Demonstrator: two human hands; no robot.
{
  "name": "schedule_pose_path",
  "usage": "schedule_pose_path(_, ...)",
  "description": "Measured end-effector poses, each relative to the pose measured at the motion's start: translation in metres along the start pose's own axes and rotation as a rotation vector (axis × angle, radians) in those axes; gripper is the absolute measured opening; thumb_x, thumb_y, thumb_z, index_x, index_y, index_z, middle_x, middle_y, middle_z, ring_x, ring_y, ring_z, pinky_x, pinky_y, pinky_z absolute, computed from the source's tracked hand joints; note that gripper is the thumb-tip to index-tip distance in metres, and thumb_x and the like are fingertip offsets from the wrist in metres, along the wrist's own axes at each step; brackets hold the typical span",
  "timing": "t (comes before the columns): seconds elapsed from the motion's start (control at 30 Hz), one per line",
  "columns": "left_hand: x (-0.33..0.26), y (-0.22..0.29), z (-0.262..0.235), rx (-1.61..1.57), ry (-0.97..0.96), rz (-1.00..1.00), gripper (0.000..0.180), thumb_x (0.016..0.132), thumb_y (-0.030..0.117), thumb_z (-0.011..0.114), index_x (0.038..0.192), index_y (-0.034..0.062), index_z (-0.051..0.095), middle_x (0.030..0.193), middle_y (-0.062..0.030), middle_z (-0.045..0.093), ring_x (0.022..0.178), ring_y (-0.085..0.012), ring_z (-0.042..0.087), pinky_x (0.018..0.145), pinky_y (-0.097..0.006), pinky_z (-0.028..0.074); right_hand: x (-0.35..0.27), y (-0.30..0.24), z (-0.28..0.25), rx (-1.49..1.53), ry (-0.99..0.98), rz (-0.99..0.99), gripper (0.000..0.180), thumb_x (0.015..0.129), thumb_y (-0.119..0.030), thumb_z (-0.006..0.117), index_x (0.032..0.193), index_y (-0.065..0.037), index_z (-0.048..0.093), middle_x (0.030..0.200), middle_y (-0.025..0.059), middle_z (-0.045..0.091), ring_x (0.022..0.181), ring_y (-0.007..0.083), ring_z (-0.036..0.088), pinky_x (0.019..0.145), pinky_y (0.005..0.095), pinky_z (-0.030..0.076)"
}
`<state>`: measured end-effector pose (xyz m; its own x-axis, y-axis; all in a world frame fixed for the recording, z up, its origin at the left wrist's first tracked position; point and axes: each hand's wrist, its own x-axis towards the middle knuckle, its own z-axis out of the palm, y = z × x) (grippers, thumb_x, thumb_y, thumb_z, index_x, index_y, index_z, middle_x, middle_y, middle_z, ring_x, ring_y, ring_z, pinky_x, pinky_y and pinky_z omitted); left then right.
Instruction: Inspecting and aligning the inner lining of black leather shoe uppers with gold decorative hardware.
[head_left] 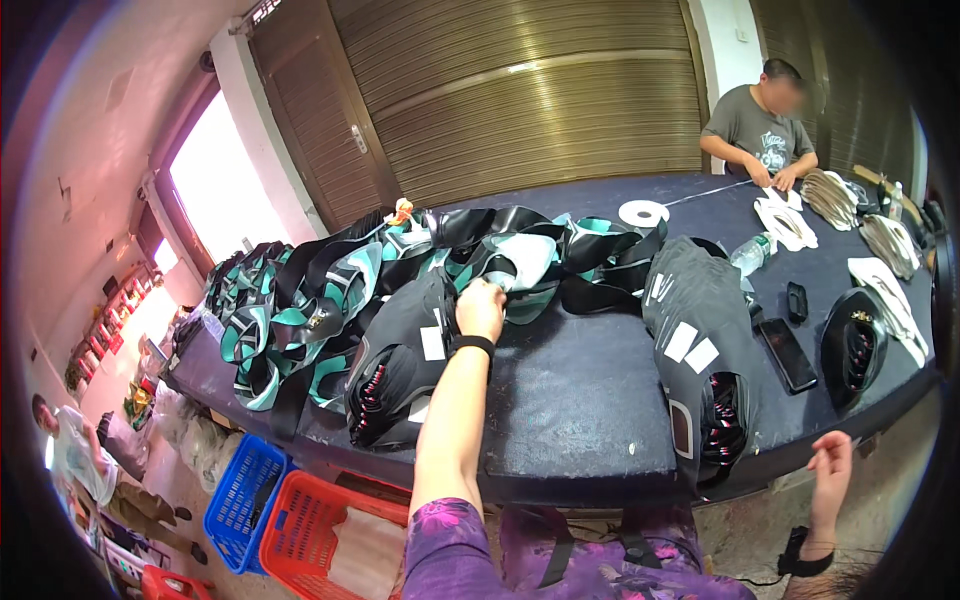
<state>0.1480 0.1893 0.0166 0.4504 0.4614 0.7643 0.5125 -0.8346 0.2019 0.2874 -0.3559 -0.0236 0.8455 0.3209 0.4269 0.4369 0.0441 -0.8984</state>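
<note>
- The person's left hand [481, 310] is stretched out over the middle of the dark table [570, 400], fingers closed on a teal, black and white fabric piece [520, 262] at the near end of a long heap [330, 290].
- The right hand [832, 462] hangs below the table's near edge toward the right corner, loosely curled and holding nothing.
- The gripped piece lies with its long axis roughly along the table's length, one end under the fingers; which end leads cannot be told.
- Progress, as a judgement: two black stacks, one [395, 365] just left of the wrist, one [705, 350] toward the near right edge, look sorted; the heap running to the left edge looks unhandled, so much remains.
- Two phones [788, 352] and a water bottle [752, 253] lie on the right side; a tape roll [643, 213] sits near the far edge.
- A co-worker [760, 125] handles pale pieces [785, 222] at the far right corner.
- Blue [240, 495] and red [310, 525] baskets stand on the floor under the near left edge.
</note>
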Motion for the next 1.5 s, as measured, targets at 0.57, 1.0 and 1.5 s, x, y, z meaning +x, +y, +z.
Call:
schedule_pose_path(0.57, -0.084, 0.032, -0.076, -1.328, -0.275, -1.008, 0.012, 0.085, 0.02, 0.054, 0.085, 0.008, 0.056, 0.062, 0.0034, 0.048, 0.047, -0.0054, 0.044, 0.042, -0.019, 0.037, -0.03, -0.036, 0.148, -0.057, -0.662, -0.288, 0.024, 0.07, -0.001, 0.06, 0.092, -0.001, 0.052, 0.093, 0.0115, 0.052, 0.077, 0.0224, 0.056, 0.068, 0.0303, 0.046)
schedule_pose_path(1.0, -0.137, -0.001, -0.094, -1.239, -0.431, -0.854, 0.01, 0.088, 0.015, 0.049, 0.094, 0.0078, 0.052, 0.07, 0.0031, 0.052, 0.054, -0.0027, 0.046, 0.051, -0.016, 0.04, -0.003, -0.069, 0.238, -0.465, -0.595, -0.681, 0.07, 0.059, -0.013, 0.071, 0.121, -0.003, 0.039, 0.111, 0.0148, 0.045, 0.106, 0.0282, 0.044, 0.094, 0.0432, 0.028)
schedule_pose_path(1.5, -0.182, 0.047, -0.119, -1.382, -0.186, -0.749, 0.052, 0.078, -0.002, 0.04, 0.129, 0.001, 0.029, 0.116, -0.0108, 0.046, 0.079, -0.0156, 0.055, 0.066, -0.023, 0.043, -0.048, -0.046, 0.237, -0.485, -0.827, -1.079, 0.011, 0.071, -0.014, 0.051, 0.08, -0.008, 0.054, 0.069, -0.0001, 0.046, 0.073, 0.0146, 0.05, 0.094, 0.0449, 0.029)
